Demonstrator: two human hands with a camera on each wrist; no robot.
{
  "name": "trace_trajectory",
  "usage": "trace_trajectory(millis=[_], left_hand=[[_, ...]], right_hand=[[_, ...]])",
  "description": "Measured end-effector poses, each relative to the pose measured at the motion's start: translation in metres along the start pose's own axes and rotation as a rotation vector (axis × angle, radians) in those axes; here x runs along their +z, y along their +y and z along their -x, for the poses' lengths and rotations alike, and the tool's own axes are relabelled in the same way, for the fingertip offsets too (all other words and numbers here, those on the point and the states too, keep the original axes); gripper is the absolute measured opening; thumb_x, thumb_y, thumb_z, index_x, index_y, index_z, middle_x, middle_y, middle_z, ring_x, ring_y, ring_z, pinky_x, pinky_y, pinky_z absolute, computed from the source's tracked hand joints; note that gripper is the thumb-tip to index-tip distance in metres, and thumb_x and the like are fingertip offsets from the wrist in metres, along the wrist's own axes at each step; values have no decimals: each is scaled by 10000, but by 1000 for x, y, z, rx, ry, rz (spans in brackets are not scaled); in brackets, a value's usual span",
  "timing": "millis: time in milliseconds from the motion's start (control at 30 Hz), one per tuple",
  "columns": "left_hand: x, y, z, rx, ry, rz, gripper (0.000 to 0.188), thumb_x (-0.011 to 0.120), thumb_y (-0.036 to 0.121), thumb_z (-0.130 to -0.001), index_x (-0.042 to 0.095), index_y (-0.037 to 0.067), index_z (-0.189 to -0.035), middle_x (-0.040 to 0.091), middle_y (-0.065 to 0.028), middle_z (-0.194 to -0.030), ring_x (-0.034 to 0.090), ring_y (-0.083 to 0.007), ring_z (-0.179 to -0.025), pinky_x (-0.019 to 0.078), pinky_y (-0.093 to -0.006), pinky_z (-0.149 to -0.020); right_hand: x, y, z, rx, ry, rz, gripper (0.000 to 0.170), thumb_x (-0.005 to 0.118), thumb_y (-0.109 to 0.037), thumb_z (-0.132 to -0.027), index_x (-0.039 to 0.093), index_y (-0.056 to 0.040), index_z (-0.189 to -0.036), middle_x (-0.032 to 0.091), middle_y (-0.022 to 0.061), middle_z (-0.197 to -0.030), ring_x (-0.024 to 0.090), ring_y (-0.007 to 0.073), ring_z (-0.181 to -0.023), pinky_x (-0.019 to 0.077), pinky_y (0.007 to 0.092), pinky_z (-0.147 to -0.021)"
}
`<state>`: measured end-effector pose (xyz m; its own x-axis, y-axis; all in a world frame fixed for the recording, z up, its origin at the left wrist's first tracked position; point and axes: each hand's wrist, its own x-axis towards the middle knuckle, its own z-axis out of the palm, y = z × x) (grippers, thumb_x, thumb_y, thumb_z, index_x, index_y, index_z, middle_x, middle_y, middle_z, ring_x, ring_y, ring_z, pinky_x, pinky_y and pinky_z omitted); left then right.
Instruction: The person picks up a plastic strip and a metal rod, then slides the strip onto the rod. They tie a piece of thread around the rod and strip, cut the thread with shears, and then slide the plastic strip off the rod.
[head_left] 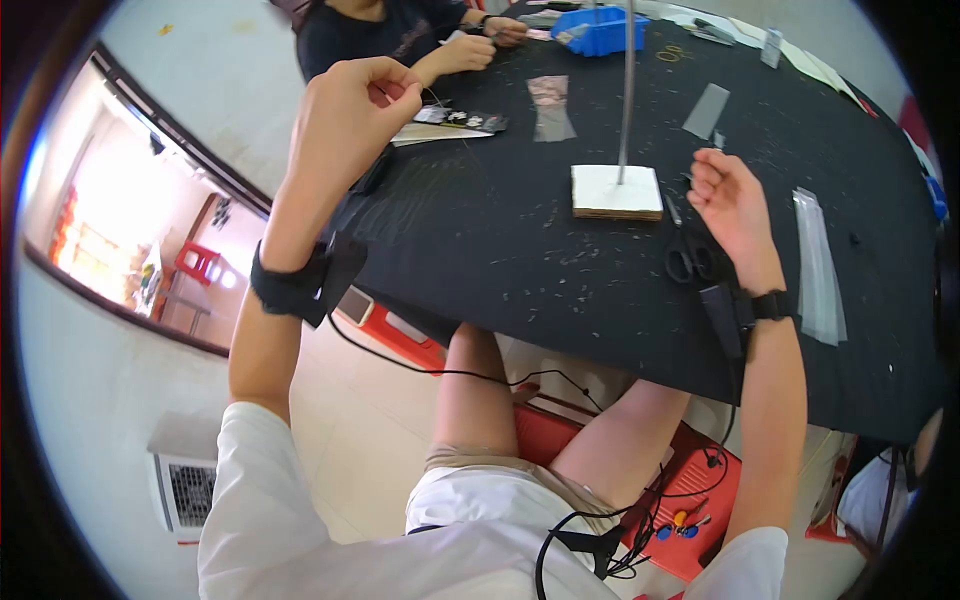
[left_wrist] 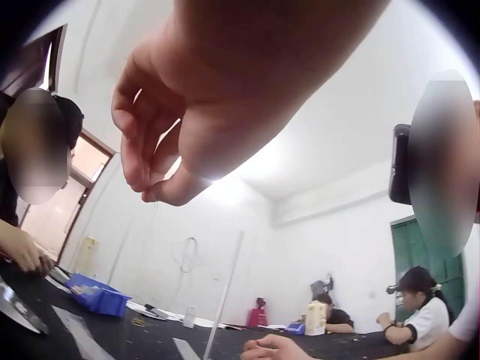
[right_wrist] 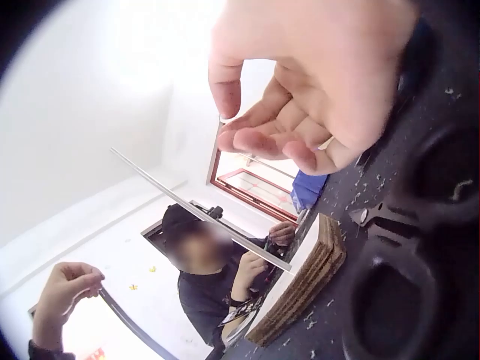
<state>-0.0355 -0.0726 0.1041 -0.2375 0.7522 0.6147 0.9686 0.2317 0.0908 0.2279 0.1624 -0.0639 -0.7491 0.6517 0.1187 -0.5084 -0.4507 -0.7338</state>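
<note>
My left hand (head_left: pixel 350 115) is raised over the table's left side, thumb and fingertips pinching a thin, thread-like strand that hangs down. In the left wrist view, a faint see-through bit of it shows just under the fingertips (left_wrist: pixel 154 196). My right hand (head_left: pixel 730 195) hovers near black-handled scissors (head_left: pixel 690 262), fingers loosely curled. A gap shows between its thumb and fingers (right_wrist: pixel 259 141) in the right wrist view, with nothing visible held. Between the hands stands an upright metal rod (head_left: pixel 627 100) on a white-topped layered block (head_left: pixel 615 192).
Clear plastic sleeves (head_left: pixel 818 265) lie right of my right hand. Farther back are a patterned packet (head_left: pixel 550 105), a grey strip (head_left: pixel 707 110) and a blue basket (head_left: pixel 600 32). Another person (head_left: pixel 400 40) works across the black table (head_left: pixel 480 260). A cable (head_left: pixel 440 372) trails from my left wrist.
</note>
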Motion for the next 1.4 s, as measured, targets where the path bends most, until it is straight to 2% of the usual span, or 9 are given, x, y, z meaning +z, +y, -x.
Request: trace_trajectory(millis=[133,233,300,400,533,767,1000,1367,1400], left_hand=[[11,32,-9,66,-139,283,172,641,160,-773,651,-1,-837,590,11,-670,509,-25,-609,397,-162,-558],[33,50,-20,154,-195,480,187,638,159,-778,645,-13,-849,594,0,-685,507,-24,-609,399,-160,-564],[49,69,-24,167,-189,540,195,636,161,-782,644,-22,-850,601,-12,-696,519,-28,-618,404,-160,-569],[60,98,-25,213,-223,571,195,628,172,-772,650,-10,-841,603,-9,-674,530,-27,-622,409,-161,-572],[77,113,-18,291,-300,714,191,613,172,-756,643,-13,-793,592,-17,-623,530,-46,-580,404,-195,-515],[120,110,-1,239,-505,759,157,606,151,-710,644,4,-753,599,-39,-616,525,-82,-557,418,-226,-516],[160,92,8,103,-907,1031,160,620,107,-755,648,-31,-829,621,-52,-693,562,-85,-601,454,-198,-571],[175,76,2,157,-1156,1194,171,617,139,-766,646,-15,-835,627,-54,-725,579,-98,-651,454,-216,-598],[175,73,1,173,-1171,1190,186,613,154,-772,646,-12,-849,630,-54,-729,579,-99,-648,451,-213,-592]], right_hand=[[15,-4,9,72,-152,65,193,510,-174,-842,600,-4,-862,629,85,-792,594,163,-712,461,266,-645],[33,-10,21,274,-314,346,406,395,-295,-894,598,51,-955,635,172,-897,621,196,-750,490,270,-693],[43,-11,23,467,-499,372,512,334,-358,-920,568,87,-1011,611,217,-967,626,235,-837,495,291,-741],[49,-6,24,526,-637,244,608,260,-422,-930,500,108,-1110,564,241,-1069,594,273,-959,485,321,-805],[47,-12,19,285,-468,44,584,253,-397,-940,392,96,-1222,494,238,-1180,530,281,-1071,450,338,-873],[34,-18,14,-1,10,26,368,403,-230,-925,471,32,-1175,550,148,-1142,548,202,-1034,473,269,-786],[22,-13,9,36,213,62,285,440,-189,-903,539,-2,-1094,609,118,-1047,591,184,-960,479,239,-739],[20,-8,8,102,237,142,265,458,-208,-875,580,-17,-1013,649,70,-876,620,141,-812,469,239,-675],[27,-9,8,88,286,133,236,461,-194,-868,587,-12,-954,627,40,-762,579,115,-661,432,225,-598]])
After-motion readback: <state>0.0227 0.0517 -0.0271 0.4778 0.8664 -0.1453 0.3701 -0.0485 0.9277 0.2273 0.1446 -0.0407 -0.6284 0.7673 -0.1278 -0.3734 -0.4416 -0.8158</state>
